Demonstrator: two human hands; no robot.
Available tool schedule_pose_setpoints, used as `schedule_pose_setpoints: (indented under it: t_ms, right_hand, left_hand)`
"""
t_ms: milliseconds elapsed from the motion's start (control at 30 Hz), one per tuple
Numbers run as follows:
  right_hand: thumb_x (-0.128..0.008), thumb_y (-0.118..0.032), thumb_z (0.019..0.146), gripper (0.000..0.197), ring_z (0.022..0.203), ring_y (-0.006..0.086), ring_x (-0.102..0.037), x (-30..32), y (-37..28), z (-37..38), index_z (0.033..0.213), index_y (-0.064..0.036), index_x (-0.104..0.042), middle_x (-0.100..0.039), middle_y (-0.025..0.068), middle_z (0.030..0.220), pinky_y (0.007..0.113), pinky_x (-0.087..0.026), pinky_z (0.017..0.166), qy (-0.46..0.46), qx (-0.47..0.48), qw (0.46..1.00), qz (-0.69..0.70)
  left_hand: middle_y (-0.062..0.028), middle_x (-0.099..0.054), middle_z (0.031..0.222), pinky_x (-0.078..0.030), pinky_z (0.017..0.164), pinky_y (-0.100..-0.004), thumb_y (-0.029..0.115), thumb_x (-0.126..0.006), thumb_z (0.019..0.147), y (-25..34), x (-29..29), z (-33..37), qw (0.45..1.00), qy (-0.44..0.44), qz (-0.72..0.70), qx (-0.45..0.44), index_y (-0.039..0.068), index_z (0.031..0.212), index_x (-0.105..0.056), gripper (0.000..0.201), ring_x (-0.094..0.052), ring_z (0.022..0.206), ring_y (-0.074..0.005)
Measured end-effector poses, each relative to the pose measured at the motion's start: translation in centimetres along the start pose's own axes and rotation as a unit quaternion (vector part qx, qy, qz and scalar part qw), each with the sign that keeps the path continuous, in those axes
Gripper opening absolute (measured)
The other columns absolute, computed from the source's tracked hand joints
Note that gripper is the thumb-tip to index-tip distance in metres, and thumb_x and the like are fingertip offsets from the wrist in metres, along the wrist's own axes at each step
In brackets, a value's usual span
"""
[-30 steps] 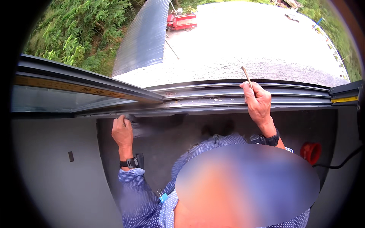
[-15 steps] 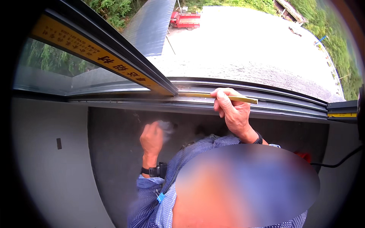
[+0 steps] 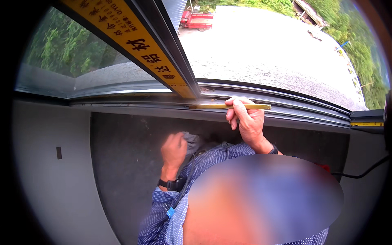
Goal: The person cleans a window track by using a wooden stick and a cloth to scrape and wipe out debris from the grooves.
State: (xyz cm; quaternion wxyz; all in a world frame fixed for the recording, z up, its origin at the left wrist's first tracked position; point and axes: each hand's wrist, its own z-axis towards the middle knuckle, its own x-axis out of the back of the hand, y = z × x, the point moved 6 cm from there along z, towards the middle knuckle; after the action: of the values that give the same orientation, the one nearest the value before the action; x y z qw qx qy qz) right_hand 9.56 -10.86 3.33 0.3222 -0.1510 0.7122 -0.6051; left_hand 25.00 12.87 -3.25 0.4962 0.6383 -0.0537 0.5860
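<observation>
My right hand [image 3: 250,121] pinches a slim, flat yellowish stick [image 3: 216,106] between thumb and fingers. The stick lies roughly level over the window sill's metal tracks [image 3: 294,104], its left tip close to the foot of the sliding sash [image 3: 185,90]. That sash is dark-framed with a yellow label strip down its edge. Lower and to the left, my left hand [image 3: 173,149] is closed on a crumpled grey cloth [image 3: 192,143], held in front of my body, off the sill. The left hand is slightly blurred by motion.
A glass pane [image 3: 77,53] fills the left side of the window. Through the opening on the right show pale ground and a red cargo vehicle [image 3: 197,20]. A black cable [image 3: 363,174] hangs at the right. Below the sill is a dark panel [image 3: 118,171] between grey walls.
The stick's left tip has come clear of the sash foot, toward the near side of the tracks. The sash stands further right in view. My left hand with the cloth has moved slightly right.
</observation>
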Motion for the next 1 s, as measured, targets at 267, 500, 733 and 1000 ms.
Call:
schedule_pose_setpoints:
  t_ms: [267, 500, 733, 1000]
  right_hand:
    - [-0.056, -0.020, 0.113, 0.029, 0.053, 0.0113, -0.065, -1.3, -0.2, -0.3, 0.112, 0.0038, -0.073, -0.073, 0.0083, 0.076, 0.023, -0.050, 0.051, 0.054, 0.018, 0.998, 0.004]
    - [-0.055, -0.020, 0.114, 0.029, 0.054, 0.0127, -0.066, -0.9, 1.0, -1.2, 0.114, 0.0039, -0.071, -0.074, 0.0109, 0.078, 0.023, -0.052, 0.052, 0.053, 0.013, 0.998, 0.024]
    - [-0.055, -0.019, 0.114, 0.028, 0.056, 0.0143, -0.069, -1.2, 1.7, -0.8, 0.114, 0.0044, -0.070, -0.077, 0.0143, 0.083, 0.024, -0.053, 0.054, 0.062, 0.003, 0.998, 0.023]
    - [-0.056, -0.020, 0.114, 0.029, 0.061, 0.0155, -0.072, -2.8, 2.1, -0.1, 0.115, 0.0052, -0.069, -0.076, 0.0153, 0.084, 0.025, -0.057, 0.059, 0.041, -0.001, 0.999, 0.029]
  left_hand:
    - [-0.0154, -0.071, 0.087, -0.057, 0.069, -0.0424, 0.002, -0.069, 0.088, 0.1, 0.7, 0.1, 0.999, 0.021, -0.011, -0.034, 0.004, 0.102, -0.077, 0.016, -0.070, 0.077, -0.0359]
    - [-0.0138, -0.070, 0.090, -0.057, 0.071, -0.0436, 0.006, -0.069, 0.089, -1.1, 1.4, -0.8, 1.000, 0.015, -0.008, -0.020, 0.006, 0.104, -0.077, 0.017, -0.070, 0.080, -0.0364]
    - [-0.0148, -0.069, 0.084, -0.055, 0.066, -0.0415, 0.001, -0.069, 0.087, -0.8, 0.8, -0.9, 0.999, 0.010, -0.021, -0.043, 0.004, 0.102, -0.077, 0.017, -0.069, 0.073, -0.0346]
    - [-0.0141, -0.069, 0.086, -0.056, 0.068, -0.0429, 0.005, -0.070, 0.088, -1.2, 0.7, -1.3, 0.999, 0.000, -0.027, -0.029, 0.006, 0.103, -0.077, 0.017, -0.069, 0.077, -0.0366]
